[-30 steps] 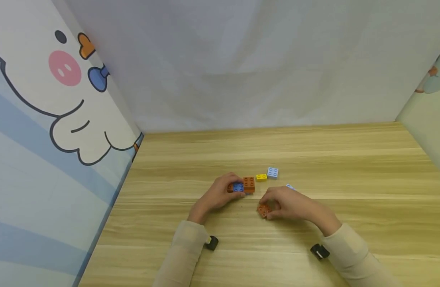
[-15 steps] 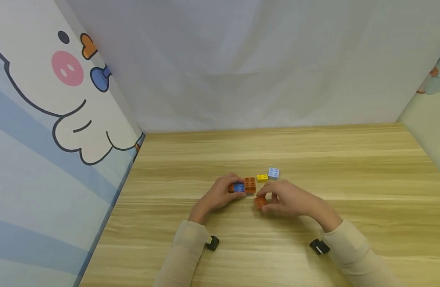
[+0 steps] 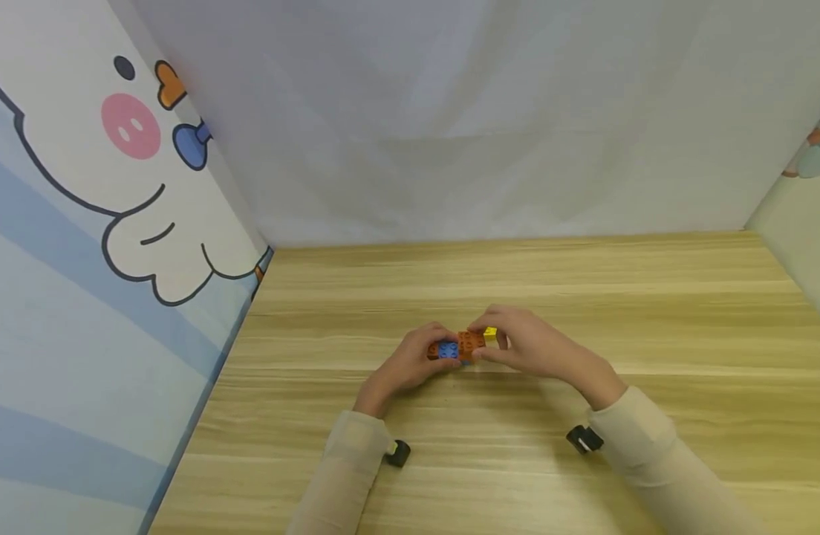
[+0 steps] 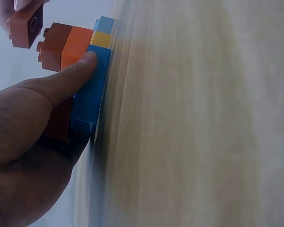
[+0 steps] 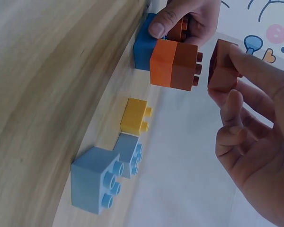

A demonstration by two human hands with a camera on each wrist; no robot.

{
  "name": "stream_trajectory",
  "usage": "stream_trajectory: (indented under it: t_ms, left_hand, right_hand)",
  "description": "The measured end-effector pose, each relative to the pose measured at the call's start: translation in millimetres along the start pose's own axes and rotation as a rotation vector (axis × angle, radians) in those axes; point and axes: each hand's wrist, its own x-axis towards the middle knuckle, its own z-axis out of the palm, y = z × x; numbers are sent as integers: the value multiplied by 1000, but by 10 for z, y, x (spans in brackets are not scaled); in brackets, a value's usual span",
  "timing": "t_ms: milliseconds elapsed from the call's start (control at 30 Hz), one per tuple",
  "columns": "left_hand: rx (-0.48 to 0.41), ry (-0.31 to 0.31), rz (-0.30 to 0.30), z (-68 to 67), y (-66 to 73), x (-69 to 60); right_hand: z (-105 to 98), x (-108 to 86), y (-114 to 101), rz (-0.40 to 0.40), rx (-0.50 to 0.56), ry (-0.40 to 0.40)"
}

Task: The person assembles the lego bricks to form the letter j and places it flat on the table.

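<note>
My left hand [image 3: 410,362] holds a block assembly on the table, its thumb along the long blue brick [image 4: 89,90] at the base. On that base an orange brick [image 5: 162,61] carries a reddish-brown brick [image 5: 183,67], studs bare. Another brown brick and a small blue one [image 3: 448,350] sit on the base between my left fingers, partly hidden. My right hand [image 3: 537,345] pinches a loose brown brick [image 5: 223,66] between thumb and fingertips. In the right wrist view, a narrow gap separates this brick from the studs of the stack.
Beside the assembly lie a yellow two-stud brick [image 5: 133,116] and two light blue bricks, the smaller [image 5: 126,152] near the yellow one and the larger [image 5: 92,177] farther off. The wooden table [image 3: 383,290] ends at a pale curtain [image 3: 483,134] behind.
My right hand has carried the loose brown brick from the table, up and leftward, to just over the stack. My left hand keeps its hold on the assembly in nearly the same place.
</note>
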Motion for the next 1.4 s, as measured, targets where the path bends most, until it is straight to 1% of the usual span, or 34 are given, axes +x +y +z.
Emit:
stream_trajectory:
  t_ms: [200, 400, 533, 733, 1033, 1267, 1400]
  left_hand:
    - [-4, -3, -3, -1, 2, -7]
    - [-2, -1, -13, 10, -5, -3]
    - [-17, 2, -20, 20, 4, 8]
    - [-16, 0, -19, 19, 10, 12]
    - [-16, -5, -24, 13, 4, 5]
    - [-12, -9, -18, 19, 1, -18]
    - [-5, -7, -10, 25, -13, -5]
  right_hand:
    - [9, 85, 6, 19, -24, 28]
    - [48, 136, 51, 35, -37, 31]
    - [59, 140, 75, 39, -39, 29]
    - [56, 150, 57, 41, -60, 23]
    - [78, 172, 30, 23, -104, 24]
    - [109, 165, 24, 36, -96, 23]
    - [111, 162, 33, 41, -101, 28]
